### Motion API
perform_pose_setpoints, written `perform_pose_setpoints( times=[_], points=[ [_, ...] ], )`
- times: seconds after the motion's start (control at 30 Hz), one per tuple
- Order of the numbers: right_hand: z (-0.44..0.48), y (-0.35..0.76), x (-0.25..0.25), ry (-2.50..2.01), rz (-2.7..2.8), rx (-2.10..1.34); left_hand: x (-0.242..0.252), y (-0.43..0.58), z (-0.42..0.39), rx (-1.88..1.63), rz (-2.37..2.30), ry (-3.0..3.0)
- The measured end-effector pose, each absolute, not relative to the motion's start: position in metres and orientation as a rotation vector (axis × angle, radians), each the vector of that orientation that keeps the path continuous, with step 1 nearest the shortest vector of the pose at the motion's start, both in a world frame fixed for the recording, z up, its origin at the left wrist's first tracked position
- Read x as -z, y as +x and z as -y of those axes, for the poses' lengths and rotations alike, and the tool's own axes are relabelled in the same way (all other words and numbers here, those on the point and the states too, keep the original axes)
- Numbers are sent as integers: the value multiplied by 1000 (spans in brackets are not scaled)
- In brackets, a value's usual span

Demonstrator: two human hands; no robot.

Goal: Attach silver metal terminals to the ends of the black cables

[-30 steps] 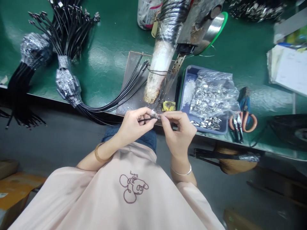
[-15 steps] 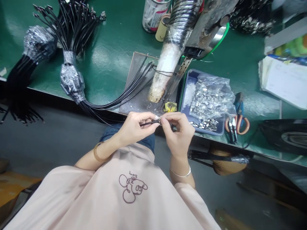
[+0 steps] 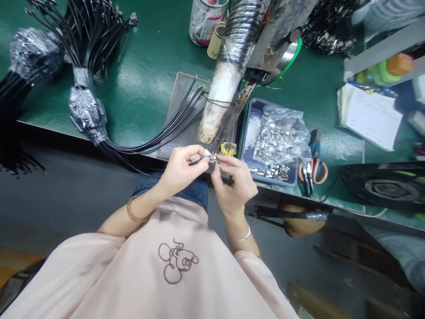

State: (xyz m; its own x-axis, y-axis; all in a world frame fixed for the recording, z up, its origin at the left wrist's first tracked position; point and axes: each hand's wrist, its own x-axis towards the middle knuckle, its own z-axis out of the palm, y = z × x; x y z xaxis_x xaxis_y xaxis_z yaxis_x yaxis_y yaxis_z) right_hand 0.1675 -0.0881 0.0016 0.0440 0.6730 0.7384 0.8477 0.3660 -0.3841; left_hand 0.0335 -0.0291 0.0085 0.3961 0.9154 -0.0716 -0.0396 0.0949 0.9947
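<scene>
My left hand (image 3: 186, 170) is closed in a pinch on a black cable (image 3: 195, 162). A small shiny metal connector (image 3: 212, 157) sits at the cable's end, just past the fingertips. My right hand (image 3: 235, 181) is right beside it, thumb and forefinger bent close to the connector. Something thin and pale shows at those fingertips, too small to name. A dark rod-like piece (image 3: 226, 177) shows by the right fingers; whether they hold it I cannot tell. Several black cables (image 3: 159, 141) curve from a plastic-wrapped bundle (image 3: 86, 110) to the soldering area in front.
A blue tray (image 3: 292, 180) of small metal shells stands right of my hands, with orange-handled pliers (image 3: 314, 170) beside it. A wrapped tube (image 3: 219, 91) slants over a dark board (image 3: 172, 110). A yellow sponge (image 3: 228, 149) lies near the table edge. Papers (image 3: 372, 115) lie farther right.
The view has shifted, so the bench appears farther left. The right fingertips have drawn slightly back and down from the cable end, and the metal connector is now exposed between the hands.
</scene>
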Motion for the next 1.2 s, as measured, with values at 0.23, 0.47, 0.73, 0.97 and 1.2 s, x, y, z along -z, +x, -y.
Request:
perform_pose_setpoints(
  times=[0.23,0.47,0.73,0.97,1.2],
  points=[
    [86,169,-1,-1373,1677,214,-10,38,24,-864,-912,1219],
    [84,170,-2,-1370,1653,183,-11,39,24,-873,-926,1203],
    [85,168,-6,-1351,1640,171,-16,37,24,-869,-906,1191],
    [88,169,-6,-1362,1699,176,-15,35,21,-827,-888,1197],
    [87,171,-3,-1393,1690,167,-11,36,23,-815,-909,1198]
  ],
)
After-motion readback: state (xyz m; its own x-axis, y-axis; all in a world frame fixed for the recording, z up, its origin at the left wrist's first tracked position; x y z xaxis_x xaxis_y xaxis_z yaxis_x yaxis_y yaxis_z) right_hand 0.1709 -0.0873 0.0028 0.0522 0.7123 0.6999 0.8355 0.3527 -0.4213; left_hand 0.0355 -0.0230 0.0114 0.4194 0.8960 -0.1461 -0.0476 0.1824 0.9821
